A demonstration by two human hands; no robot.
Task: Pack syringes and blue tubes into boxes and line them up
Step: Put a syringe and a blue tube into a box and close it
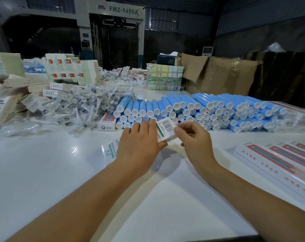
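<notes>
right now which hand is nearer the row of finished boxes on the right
Right. The right hand is beside the row of finished boxes, with bare table between; the left hand lies beyond it, holding the barcode box.

White box [166, 130], barcoded end up, tilted above the desk [61, 172]. Blue tubes [200, 109] lie stacked behind it; bagged syringes [78, 105] heaped left.

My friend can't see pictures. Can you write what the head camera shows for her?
Two hands, left and right, hold a small white box over a white table. Behind lie stacked blue tubes and bagged syringes, with finished boxes lined up at right.
</notes>
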